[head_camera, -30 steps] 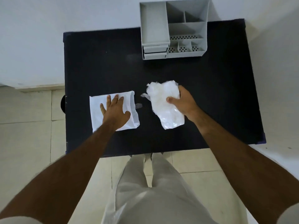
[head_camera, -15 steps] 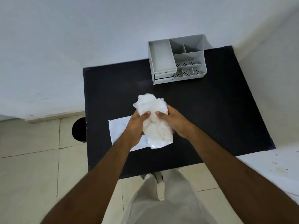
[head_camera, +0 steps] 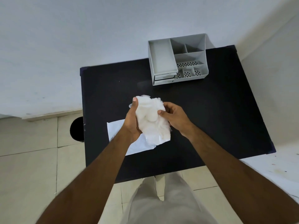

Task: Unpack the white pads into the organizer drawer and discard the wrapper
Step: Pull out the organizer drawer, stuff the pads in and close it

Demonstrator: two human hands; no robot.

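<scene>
A clear plastic wrapper full of white pads [head_camera: 152, 120] is held above the black table [head_camera: 210, 118], between both hands. My left hand [head_camera: 131, 122] grips its left side with the thumb up at the top edge. My right hand [head_camera: 175, 116] holds its right side, thumb pressed on the front. The grey organizer [head_camera: 178, 59] stands at the table's far edge, with a long open tray on its left and two shut drawers beneath that tray. A flat white packet [head_camera: 116, 131] lies on the table under my left wrist, partly hidden.
A black round bin [head_camera: 76, 129] stands on the tiled floor by the table's left edge. White walls close the far side and the right. A white surface [head_camera: 275, 168] adjoins the table's near right corner.
My left hand left the flat white packet and joined my right hand on the wrapper, which was lifted toward the table's middle. Since then my left thumb slid up to the wrapper's top edge.
</scene>
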